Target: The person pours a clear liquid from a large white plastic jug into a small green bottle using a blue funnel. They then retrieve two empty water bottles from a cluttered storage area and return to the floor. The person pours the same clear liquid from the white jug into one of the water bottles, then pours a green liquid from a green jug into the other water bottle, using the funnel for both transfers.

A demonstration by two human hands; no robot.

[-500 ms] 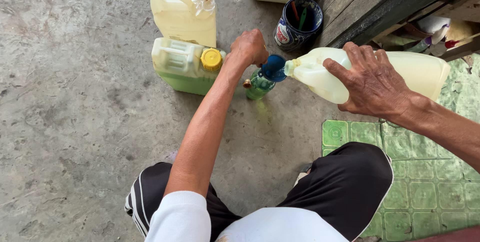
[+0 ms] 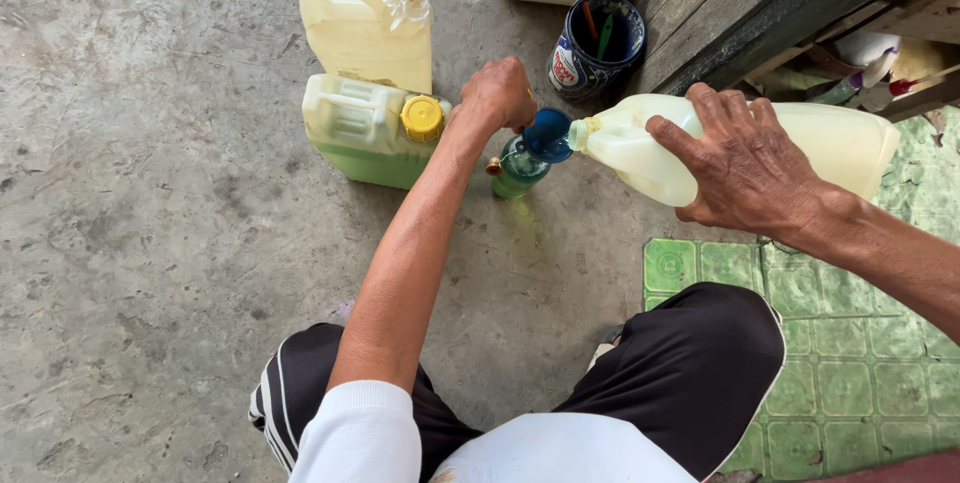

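While the right hand (image 2: 745, 168) is wrapped over the side of the big pale plastic jug (image 2: 640, 148) and holds it tipped on its side, the jug's small mouth sits right at the blue plastic funnel (image 2: 547, 134). The funnel stands in the neck of a small green glass bottle (image 2: 520, 168), which stands upright on the grey concrete floor (image 2: 150, 193) just in front of the person's knees. The left hand (image 2: 497, 93) is closed around the top of the funnel and bottle, keeping them from tipping. I think the best way to do this well is to pour slowly, so the funnel does not fill up and spill over. The jug looks heavy and slippery, so the right hand should keep a firm hold and tip only a little at a time. The left hand should keep the bottle straight up. I cannot see how full the bottle is, so it is wise to look often. Just behind stand a green-filled plastic can with a yellow cap (image 2: 370, 133) and a tall pale yellow plastic can (image 2: 360, 28), and a dark blue tin with sticks in it (image 2: 595, 43) is near too.
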